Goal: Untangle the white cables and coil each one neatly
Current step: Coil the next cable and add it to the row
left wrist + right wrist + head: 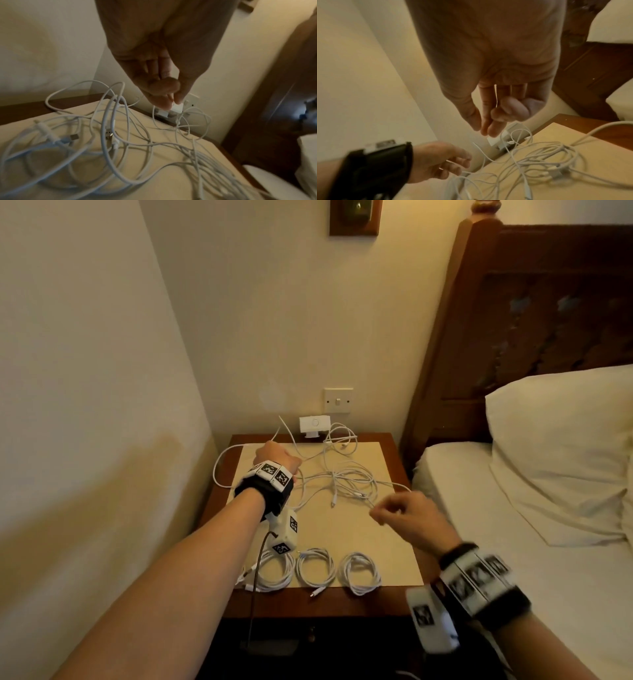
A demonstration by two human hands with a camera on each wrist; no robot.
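Note:
A tangle of white cables [346, 484] lies in the middle of the cream mat [387, 546] on the wooden nightstand. Three coiled white cables [317, 569] sit in a row along the mat's front edge. My left hand [277, 455] is over the mat's back left corner and pinches a thin white cable [481, 152] that rises from it toward the wall. My right hand [394, 510] hovers to the right of the tangle, fingers curled, with a thin white strand [496, 97] running between its fingers. The tangle [120, 142] shows several plugs under my left hand [171, 97].
A white charger block [314, 424] stands at the back of the nightstand under a wall switch [338, 400]. A wall runs close along the left. The bed with a pillow [561, 453] and dark wooden headboard [548, 302] borders the right side.

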